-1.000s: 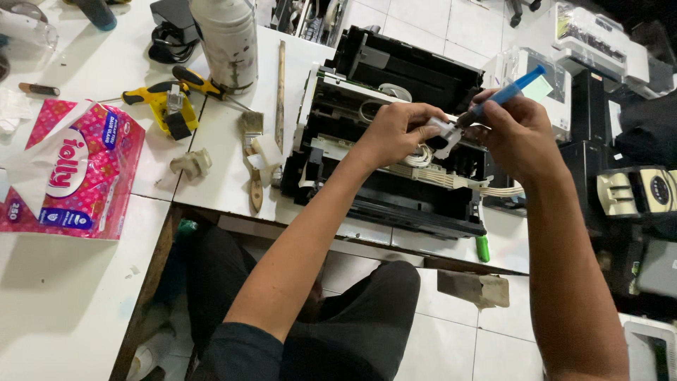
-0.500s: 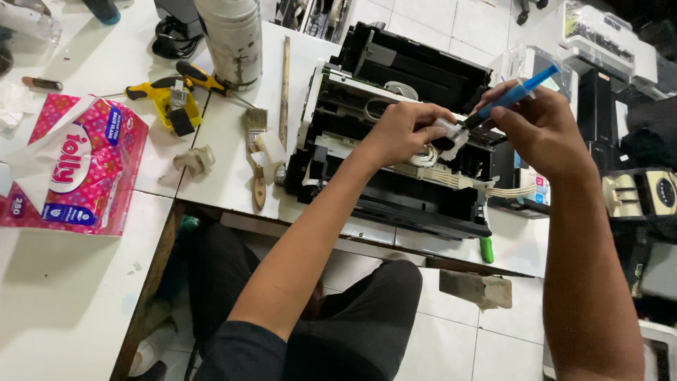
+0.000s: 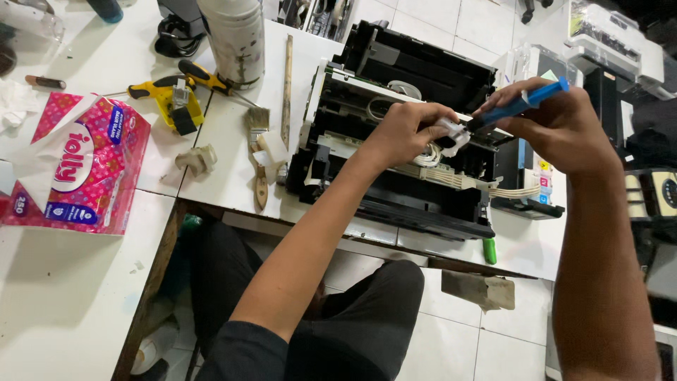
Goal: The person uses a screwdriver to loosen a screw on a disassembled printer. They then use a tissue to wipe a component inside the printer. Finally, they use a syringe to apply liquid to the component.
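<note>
Head view: pink tissue pack [image 3: 74, 169] left of opened printer [image 3: 402, 134].

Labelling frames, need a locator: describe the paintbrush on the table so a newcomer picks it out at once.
Start at the opened black printer in the middle of the white table. Just left of it, a paintbrush lies on the tabletop, bristles pointing away from the person, wooden handle toward the table edge. Unlike the long bare wooden stick beside it, it is short, with a bristle head.
</note>
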